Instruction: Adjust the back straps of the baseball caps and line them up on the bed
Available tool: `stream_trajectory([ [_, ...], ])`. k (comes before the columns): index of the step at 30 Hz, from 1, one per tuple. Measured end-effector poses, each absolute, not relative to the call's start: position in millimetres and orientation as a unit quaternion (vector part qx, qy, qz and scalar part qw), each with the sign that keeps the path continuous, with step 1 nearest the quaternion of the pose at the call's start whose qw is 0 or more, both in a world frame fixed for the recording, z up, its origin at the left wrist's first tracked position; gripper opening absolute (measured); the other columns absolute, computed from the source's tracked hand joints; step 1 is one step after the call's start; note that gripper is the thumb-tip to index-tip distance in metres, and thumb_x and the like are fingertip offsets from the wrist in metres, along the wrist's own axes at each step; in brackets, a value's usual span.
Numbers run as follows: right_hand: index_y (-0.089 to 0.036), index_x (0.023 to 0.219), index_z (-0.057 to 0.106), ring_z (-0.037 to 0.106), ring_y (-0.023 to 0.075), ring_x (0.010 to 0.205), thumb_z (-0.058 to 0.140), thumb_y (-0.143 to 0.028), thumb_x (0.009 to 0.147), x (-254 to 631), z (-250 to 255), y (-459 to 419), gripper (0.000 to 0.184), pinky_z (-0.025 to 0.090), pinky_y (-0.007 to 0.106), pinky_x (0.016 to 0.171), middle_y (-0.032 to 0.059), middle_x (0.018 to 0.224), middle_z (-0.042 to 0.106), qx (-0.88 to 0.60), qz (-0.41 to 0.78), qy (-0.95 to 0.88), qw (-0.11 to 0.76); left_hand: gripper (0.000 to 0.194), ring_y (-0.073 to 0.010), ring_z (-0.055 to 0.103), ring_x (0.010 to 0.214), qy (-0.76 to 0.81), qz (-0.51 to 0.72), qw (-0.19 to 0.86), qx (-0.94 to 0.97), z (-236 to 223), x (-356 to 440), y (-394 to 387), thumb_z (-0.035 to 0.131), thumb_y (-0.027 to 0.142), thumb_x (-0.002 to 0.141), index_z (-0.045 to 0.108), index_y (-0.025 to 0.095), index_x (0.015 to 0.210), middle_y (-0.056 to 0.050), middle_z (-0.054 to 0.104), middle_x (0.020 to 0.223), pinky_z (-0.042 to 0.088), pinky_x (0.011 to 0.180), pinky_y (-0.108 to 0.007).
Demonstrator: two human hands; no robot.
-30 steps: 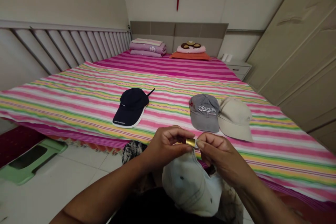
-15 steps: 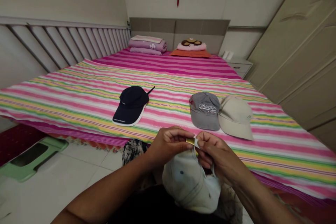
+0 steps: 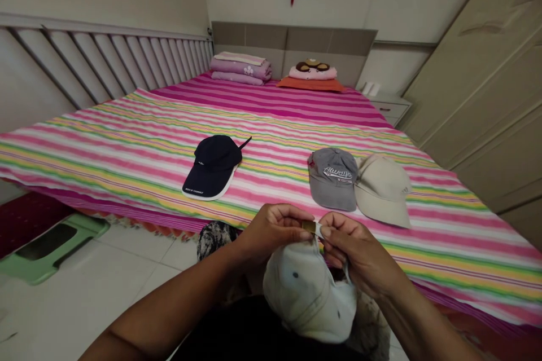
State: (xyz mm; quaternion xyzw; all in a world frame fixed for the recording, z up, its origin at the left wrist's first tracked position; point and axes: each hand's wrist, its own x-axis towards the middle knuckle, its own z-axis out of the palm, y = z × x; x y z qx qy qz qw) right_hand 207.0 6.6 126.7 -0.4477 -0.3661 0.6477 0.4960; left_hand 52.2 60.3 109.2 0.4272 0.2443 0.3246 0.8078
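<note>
A pale, whitish baseball cap [image 3: 307, 293] hangs over my lap, its back strap turned up toward the bed. My left hand [image 3: 277, 231] is closed, pinching the gold-coloured metal buckle [image 3: 309, 227] on that strap. From the other side, my right hand [image 3: 349, 242] pinches the white strap end [image 3: 318, 230] where it meets the buckle. Beyond my hands on the bed lie a grey cap [image 3: 333, 180] with white lettering and a beige cap [image 3: 383, 192], touching side by side. Farther left rests a navy cap [image 3: 215, 161] with a white-edged brim.
The bed [image 3: 139, 135] has a striped cover. Folded purple bedding [image 3: 241, 69] and an orange pillow [image 3: 307, 85] lie near the headboard [image 3: 271, 39]. A green stool [image 3: 51, 259] stands on the tiled floor at left. A white nightstand [image 3: 387, 106] is at the back right.
The view has shifted slightly. Both hands keep their grip on the buckle and strap with almost no visible movement; the buckle now looks darker.
</note>
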Motion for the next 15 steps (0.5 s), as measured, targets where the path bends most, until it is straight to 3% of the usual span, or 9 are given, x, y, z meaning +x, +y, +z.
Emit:
stream_trajectory([
  [10,-0.020,0.073,0.045,0.037,0.0047,0.034,0.070,-0.029,0.064,209.2,125.8,5.7,0.028,0.032,0.018,0.038,-0.0086,0.043,0.047,-0.450,0.645,-0.356,0.505,0.025,-0.0079,0.056,0.065,0.202,0.334,0.778,0.492,108.4,53.3,62.5,0.072,0.017,0.061,0.062,0.012,0.083,-0.001,0.062,0.072,0.042,0.063,-0.021],
  [15,-0.018,0.066,0.043,0.045,0.0045,0.040,0.072,-0.023,0.059,209.7,129.6,6.0,0.030,0.035,0.018,0.041,-0.0073,0.057,0.051,-0.451,0.631,-0.362,0.516,0.027,-0.0083,0.056,0.063,0.183,0.319,0.791,0.490,107.4,56.0,61.9,0.073,0.020,0.060,0.059,0.012,0.081,0.000,0.061,0.070,0.041,0.062,-0.021],
])
